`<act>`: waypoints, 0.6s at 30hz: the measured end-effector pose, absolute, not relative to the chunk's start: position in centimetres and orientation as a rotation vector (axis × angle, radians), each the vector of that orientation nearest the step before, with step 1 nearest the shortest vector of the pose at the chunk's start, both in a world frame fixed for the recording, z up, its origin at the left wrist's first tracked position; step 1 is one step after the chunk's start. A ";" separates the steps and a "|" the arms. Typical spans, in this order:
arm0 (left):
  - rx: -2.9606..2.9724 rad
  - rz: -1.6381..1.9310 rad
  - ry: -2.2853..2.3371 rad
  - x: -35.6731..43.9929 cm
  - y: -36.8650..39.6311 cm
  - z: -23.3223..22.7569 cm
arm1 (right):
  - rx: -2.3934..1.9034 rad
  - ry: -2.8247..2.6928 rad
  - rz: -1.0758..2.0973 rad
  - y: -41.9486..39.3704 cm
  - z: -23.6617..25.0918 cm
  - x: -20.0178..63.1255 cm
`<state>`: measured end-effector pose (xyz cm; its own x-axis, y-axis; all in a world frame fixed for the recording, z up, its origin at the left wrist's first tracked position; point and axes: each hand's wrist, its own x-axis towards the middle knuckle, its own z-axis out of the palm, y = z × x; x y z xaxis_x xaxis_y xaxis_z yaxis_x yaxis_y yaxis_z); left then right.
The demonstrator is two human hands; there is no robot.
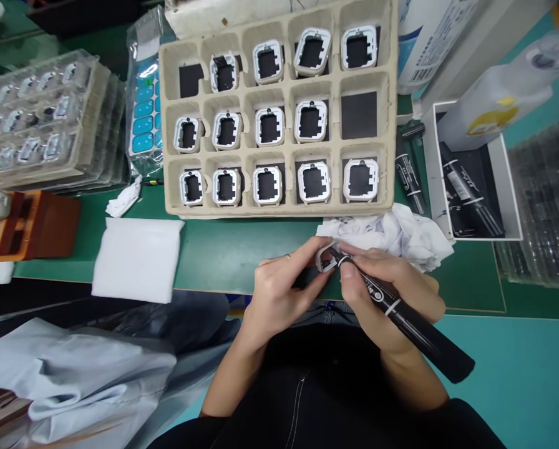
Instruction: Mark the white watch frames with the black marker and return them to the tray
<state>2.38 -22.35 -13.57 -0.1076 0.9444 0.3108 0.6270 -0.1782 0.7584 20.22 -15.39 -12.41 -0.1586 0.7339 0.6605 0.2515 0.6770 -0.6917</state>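
Between its thumb and fingers, my left hand (282, 290) pinches a small white watch-case-like frame (324, 259), tilted on edge. My right hand (392, 293) grips a black marker pen (415, 327) the way one writes. The pen's tip meets the inner edge of the frame, and fingers partly cover the frame. Behind the hands lies a beige moulded tray (279, 212) with several similar white frames (314, 182) in its compartments. Two compartments, at the back left and on the right of the middle row, show only dark bottoms.
A crumpled white cloth (405, 234) lies right behind my right hand. A white box (513, 218) holds a bottle and markers; another marker (410, 184) lies beside it. To the left are a folded white cloth (136, 259), stacked clear trays (87, 168) and a person's grey sleeve (97, 374).
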 end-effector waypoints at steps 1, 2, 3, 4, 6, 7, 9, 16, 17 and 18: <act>1.804 1.187 1.729 2.4 -22.4 -13.6 | -0.803 -1.733 0.506 -15.4 -12.4 20.3; 1.805 1.190 1.730 2.4 -22.4 -13.7 | -0.800 -1.751 0.491 -15.4 -12.5 20.3; 1.803 1.193 1.729 2.4 -22.4 -13.7 | -0.795 -1.770 0.475 -15.5 -12.5 20.4; 1.800 1.196 1.727 2.4 -22.5 -13.8 | -0.784 -1.786 0.457 -15.6 -12.6 20.4; 1.793 1.195 1.727 2.3 -22.5 -13.8 | -0.763 -1.813 0.437 -15.7 -12.8 20.5; 1.791 1.191 1.730 2.3 -22.5 -13.8 | -0.759 -1.816 0.432 -15.8 -12.8 20.5; 1.794 1.186 1.737 2.3 -22.5 -13.7 | -0.765 -1.805 0.428 -15.9 -12.9 20.5; 1.812 1.216 1.704 2.3 -22.3 -13.7 | -0.750 -1.777 0.424 -15.6 -12.7 20.3; 1.807 1.215 1.702 2.3 -22.3 -13.7 | -0.757 -1.778 0.430 -15.6 -12.6 20.3; 1.800 1.211 1.703 2.3 -22.3 -13.7 | -0.759 -1.782 0.437 -15.6 -12.5 20.3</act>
<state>2.30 -22.31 -13.68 -0.1066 0.9410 0.3211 0.6121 -0.1924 0.7670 20.27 -15.59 -12.50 -0.1980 0.6828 0.7032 0.2803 0.7269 -0.6269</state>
